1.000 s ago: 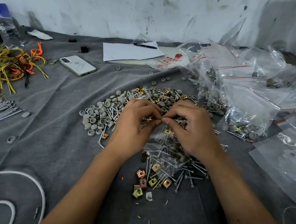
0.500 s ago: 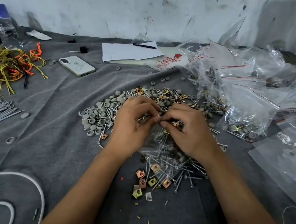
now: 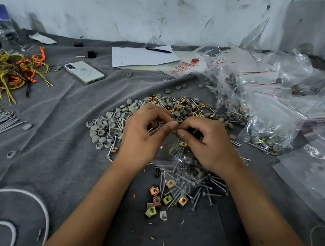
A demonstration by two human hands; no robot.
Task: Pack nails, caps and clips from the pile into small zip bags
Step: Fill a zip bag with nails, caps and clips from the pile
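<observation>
Head view: both hands pinch upright zip bag (image 3: 176,152), mouth uppermost

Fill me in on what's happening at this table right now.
A person is packing hardware. Both hands, the left hand and the right hand, pinch the top edge of a small clear zip bag that already holds some nails and a brass-coloured clip, apparently at its zip strip. It hangs over the mixed pile of grey round plastic caps, silver nails and square metal clips on the grey cloth. Filled clear bags lie heaped to the right.
</observation>
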